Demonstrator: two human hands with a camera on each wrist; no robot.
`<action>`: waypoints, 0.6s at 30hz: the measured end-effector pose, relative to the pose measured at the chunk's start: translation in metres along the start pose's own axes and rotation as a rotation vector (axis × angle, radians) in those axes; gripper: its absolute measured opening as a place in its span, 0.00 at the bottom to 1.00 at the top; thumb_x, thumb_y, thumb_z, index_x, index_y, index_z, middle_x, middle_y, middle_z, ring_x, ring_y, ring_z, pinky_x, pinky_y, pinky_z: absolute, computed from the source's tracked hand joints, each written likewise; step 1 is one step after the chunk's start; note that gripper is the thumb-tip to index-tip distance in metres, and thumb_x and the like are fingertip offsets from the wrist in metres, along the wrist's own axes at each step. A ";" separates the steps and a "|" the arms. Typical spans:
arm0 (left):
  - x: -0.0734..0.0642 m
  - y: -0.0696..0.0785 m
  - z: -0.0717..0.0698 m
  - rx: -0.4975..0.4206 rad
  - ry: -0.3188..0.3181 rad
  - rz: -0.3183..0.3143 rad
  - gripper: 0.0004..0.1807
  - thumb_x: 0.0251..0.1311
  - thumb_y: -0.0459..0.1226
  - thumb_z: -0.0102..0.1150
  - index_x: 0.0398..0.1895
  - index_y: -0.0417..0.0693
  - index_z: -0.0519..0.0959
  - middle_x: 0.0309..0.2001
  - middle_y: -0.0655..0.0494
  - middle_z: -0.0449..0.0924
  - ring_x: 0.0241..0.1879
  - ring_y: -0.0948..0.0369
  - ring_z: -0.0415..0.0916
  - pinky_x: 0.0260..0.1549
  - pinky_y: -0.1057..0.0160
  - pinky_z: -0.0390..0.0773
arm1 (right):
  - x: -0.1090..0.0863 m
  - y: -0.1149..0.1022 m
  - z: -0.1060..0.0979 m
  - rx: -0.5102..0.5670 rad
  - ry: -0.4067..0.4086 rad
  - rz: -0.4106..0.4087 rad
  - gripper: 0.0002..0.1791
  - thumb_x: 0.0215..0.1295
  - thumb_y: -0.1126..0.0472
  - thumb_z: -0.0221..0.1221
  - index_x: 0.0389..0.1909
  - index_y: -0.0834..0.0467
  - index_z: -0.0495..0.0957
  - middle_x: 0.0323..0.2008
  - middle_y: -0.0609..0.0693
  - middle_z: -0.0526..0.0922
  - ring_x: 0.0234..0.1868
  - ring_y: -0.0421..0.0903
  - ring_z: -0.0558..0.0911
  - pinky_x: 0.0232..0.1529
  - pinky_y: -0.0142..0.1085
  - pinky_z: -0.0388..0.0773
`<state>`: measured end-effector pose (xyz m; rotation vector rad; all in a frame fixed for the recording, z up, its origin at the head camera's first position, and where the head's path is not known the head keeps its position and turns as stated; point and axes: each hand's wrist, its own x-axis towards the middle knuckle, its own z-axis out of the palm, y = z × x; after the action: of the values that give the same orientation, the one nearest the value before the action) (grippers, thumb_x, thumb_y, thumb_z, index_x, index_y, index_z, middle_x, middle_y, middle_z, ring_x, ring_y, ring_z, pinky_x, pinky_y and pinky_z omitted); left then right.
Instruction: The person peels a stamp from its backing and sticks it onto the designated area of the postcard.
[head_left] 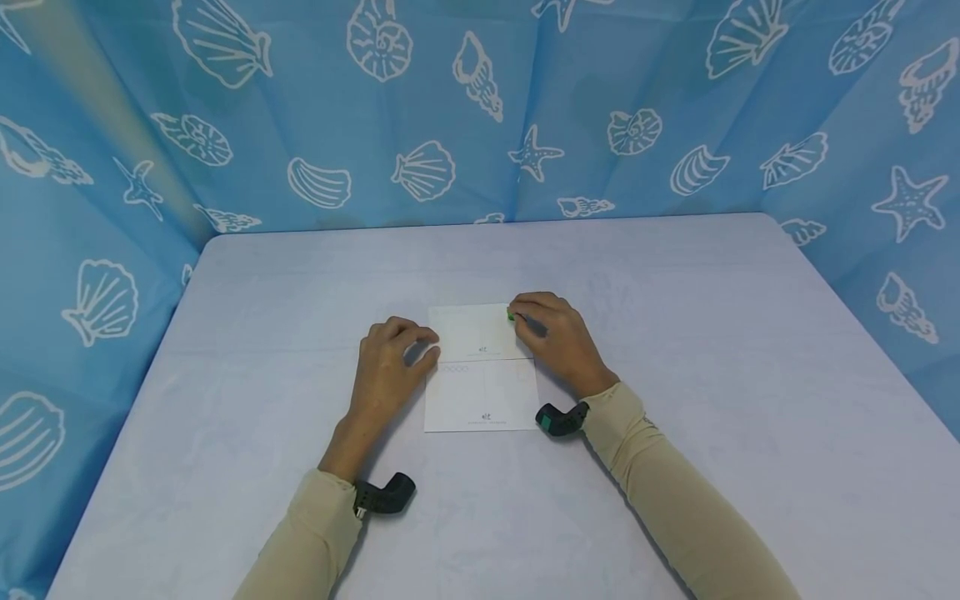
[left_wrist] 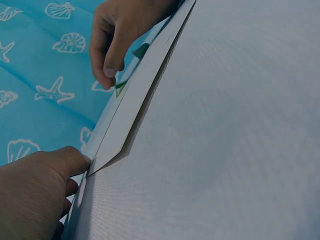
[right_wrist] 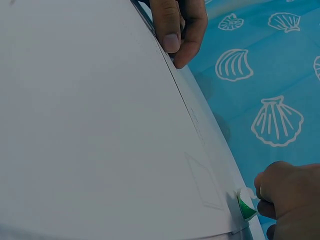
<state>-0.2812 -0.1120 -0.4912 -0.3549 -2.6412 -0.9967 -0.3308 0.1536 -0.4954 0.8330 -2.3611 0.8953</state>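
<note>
R hand pinches grn curl | L hand @ rect. paper

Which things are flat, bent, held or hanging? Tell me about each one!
Farther white paper: flat, printing up
Nearer white paper: printing up
Green piece: bent
Left hand: fingers curved, by the papers' left edges
Right hand: pinching the green piece
Wrist cameras: worn
Sleeves: reaching the wrists
Curtain: hanging

Left grip loosely bent, right grip pinching, forearms extended forward.
</note>
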 end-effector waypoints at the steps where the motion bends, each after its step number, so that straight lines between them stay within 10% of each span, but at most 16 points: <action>1: 0.000 0.000 0.000 0.000 -0.001 0.000 0.07 0.61 0.37 0.69 0.41 0.48 0.87 0.46 0.51 0.79 0.50 0.49 0.71 0.53 0.49 0.67 | 0.000 0.000 0.000 -0.003 -0.007 0.002 0.09 0.64 0.72 0.64 0.44 0.65 0.86 0.47 0.57 0.84 0.51 0.52 0.82 0.51 0.43 0.79; 18: 0.001 0.000 0.000 0.003 -0.011 -0.011 0.07 0.62 0.38 0.69 0.42 0.48 0.87 0.47 0.51 0.78 0.51 0.49 0.71 0.53 0.49 0.67 | 0.001 0.000 0.000 -0.019 -0.099 0.059 0.09 0.63 0.69 0.67 0.44 0.64 0.87 0.46 0.56 0.85 0.53 0.52 0.81 0.56 0.43 0.76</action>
<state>-0.2817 -0.1119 -0.4910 -0.3468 -2.6570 -0.9971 -0.3316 0.1532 -0.4945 0.8216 -2.4879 0.8720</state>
